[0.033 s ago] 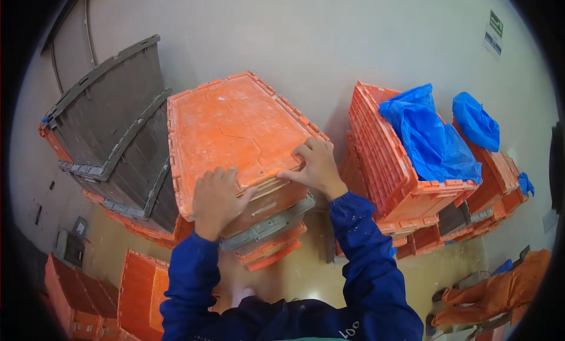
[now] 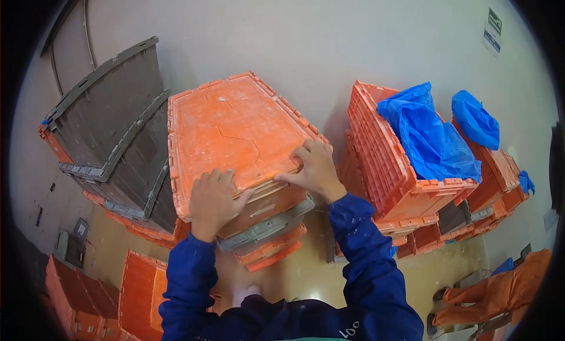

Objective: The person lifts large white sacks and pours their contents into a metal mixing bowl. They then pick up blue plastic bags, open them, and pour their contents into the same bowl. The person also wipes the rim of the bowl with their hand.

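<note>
An orange plastic crate lid [image 2: 235, 135], scuffed and with a crack down its middle, tops a stack of crates right in front of me. My left hand [image 2: 216, 201] rests on its near left corner, fingers laid over the top and thumb stretched along the front edge. On the near right corner lies my right hand [image 2: 313, 167], its fingers bent on the top and its thumb pointing left along the edge. Beneath the lid a grey crate rim [image 2: 268, 226] and more orange rims show. The undersides of both hands are hidden.
Tall grey crates [image 2: 112, 123] stand stacked on the left. To the right, an orange crate [image 2: 382, 158] holds a blue plastic bag [image 2: 429, 135], with more crates behind. Open orange crates [image 2: 138, 294] are at lower left. Another person's orange trousers [image 2: 500, 288] appear at lower right.
Both hands keep their places on the lid. Only a very slight shift of the whole view and of my hands shows.
</note>
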A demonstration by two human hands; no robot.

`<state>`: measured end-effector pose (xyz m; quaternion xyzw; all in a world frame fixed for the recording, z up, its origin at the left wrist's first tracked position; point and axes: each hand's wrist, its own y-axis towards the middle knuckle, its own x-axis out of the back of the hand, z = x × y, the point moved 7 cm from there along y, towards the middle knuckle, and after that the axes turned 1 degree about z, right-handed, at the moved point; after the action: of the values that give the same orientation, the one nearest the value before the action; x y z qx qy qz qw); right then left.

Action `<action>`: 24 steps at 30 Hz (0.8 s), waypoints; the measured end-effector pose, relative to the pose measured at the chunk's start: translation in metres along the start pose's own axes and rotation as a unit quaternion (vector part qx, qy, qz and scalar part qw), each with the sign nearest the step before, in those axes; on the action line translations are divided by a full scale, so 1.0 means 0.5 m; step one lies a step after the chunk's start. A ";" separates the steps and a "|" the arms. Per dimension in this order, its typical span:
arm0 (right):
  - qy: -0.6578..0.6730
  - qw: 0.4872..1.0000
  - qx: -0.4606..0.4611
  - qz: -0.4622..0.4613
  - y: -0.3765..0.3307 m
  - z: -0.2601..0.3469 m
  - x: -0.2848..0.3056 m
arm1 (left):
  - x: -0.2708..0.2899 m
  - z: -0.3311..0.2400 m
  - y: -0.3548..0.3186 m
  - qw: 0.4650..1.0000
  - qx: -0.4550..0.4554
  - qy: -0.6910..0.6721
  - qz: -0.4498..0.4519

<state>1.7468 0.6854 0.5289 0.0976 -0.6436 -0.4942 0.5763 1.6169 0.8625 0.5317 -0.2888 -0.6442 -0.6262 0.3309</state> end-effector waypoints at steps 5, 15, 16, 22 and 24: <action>-0.043 0.999 0.019 -0.001 -0.056 0.058 0.056 | 0.035 -0.004 -0.022 0.999 -0.034 -0.037 0.005; -0.036 0.996 0.057 0.054 -0.067 0.087 0.067 | 0.011 0.021 -0.032 0.994 -0.080 0.014 -0.074; -0.054 0.996 0.052 0.057 -0.058 0.092 0.058 | 0.005 0.033 -0.027 0.993 -0.072 0.016 -0.090; -0.042 0.993 -0.010 -0.111 0.014 0.073 0.137 | 0.060 0.130 0.049 0.946 0.035 -0.130 -0.294; 0.029 0.983 -0.089 -0.155 0.012 0.013 0.184 | 0.064 0.264 0.060 0.819 0.174 -0.411 -0.360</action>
<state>1.7146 0.6276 0.5938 0.1585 -0.5569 -0.6299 0.5176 1.6122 0.9943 0.5760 -0.2045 -0.8766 -0.4014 -0.1695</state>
